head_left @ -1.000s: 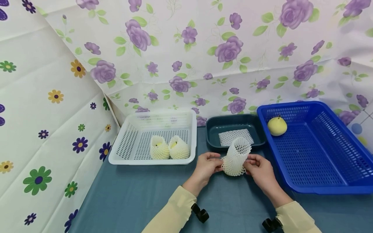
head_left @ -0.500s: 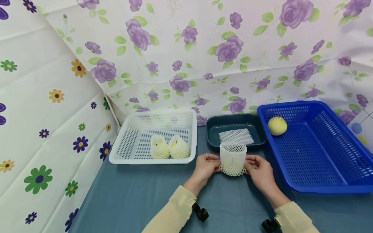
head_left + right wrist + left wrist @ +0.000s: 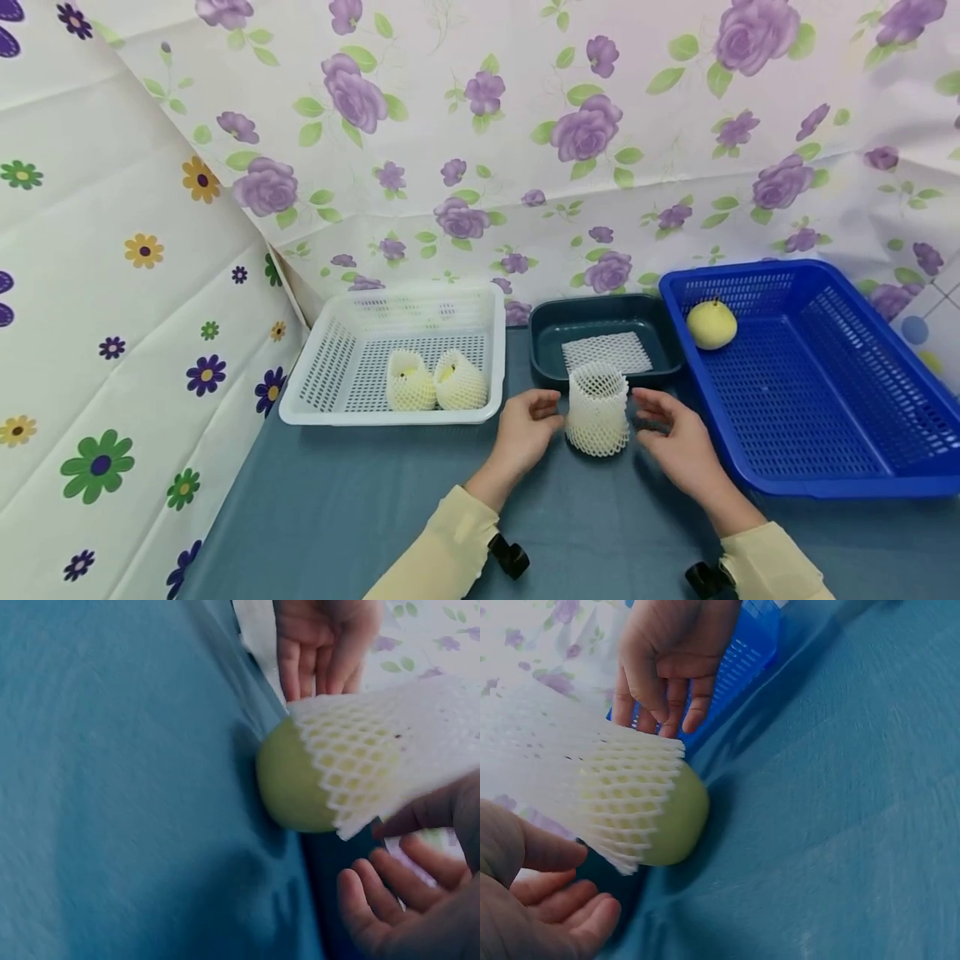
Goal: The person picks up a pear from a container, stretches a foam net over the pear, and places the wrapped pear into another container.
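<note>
On the table stands a white foam net sleeve [image 3: 597,408], upright and pulled over a yellow-green pear. The pear's lower part [image 3: 686,821] is bare below the net in the left wrist view, and the rest shows through the mesh. My left hand [image 3: 522,432] is just left of the sleeve, fingers loosely bent and holding nothing. To the right, my right hand [image 3: 677,443] is spread a little apart from the net, also holding nothing. In the right wrist view the same pear [image 3: 289,784] sits between both hands.
A white basket [image 3: 390,418] at left holds two net-wrapped pears [image 3: 459,382]. Behind the sleeve, a dark green tray [image 3: 547,333] contains flat foam nets [image 3: 609,352]. A blue basket [image 3: 825,400] at right has one bare pear [image 3: 711,325].
The sleeve's tilted top has straightened upright over the pear. Both hands were pinching its lower edge; they have let go and moved slightly outward.
</note>
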Demonstrator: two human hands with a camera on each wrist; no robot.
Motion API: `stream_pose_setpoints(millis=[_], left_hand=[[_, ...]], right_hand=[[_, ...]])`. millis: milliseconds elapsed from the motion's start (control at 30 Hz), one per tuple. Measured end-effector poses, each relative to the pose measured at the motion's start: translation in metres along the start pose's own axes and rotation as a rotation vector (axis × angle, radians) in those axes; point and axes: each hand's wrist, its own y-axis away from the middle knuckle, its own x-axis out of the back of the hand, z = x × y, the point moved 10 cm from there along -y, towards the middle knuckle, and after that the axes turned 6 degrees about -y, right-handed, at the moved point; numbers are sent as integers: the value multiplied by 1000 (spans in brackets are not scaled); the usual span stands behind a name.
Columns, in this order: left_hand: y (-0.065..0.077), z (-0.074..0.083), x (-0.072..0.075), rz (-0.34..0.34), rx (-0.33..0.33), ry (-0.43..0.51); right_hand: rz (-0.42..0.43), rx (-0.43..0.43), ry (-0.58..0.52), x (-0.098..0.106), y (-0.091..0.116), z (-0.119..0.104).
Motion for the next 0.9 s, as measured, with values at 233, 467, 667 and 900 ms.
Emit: stream_pose_setpoints(millis=[233, 467, 667, 900], left_hand=[[7, 23, -12, -171, -137, -54], [7, 20, -22, -216, -131, -15], [7, 19, -24, -221, -130, -30], [6, 17, -25, -218, -114, -51]], right_hand=[[-137, 29, 40, -17, 1, -10], [-73, 13, 67, -19, -1, -10], [-62, 11, 77, -21, -2, -9], [-76, 3, 117, -23, -2, -7]])
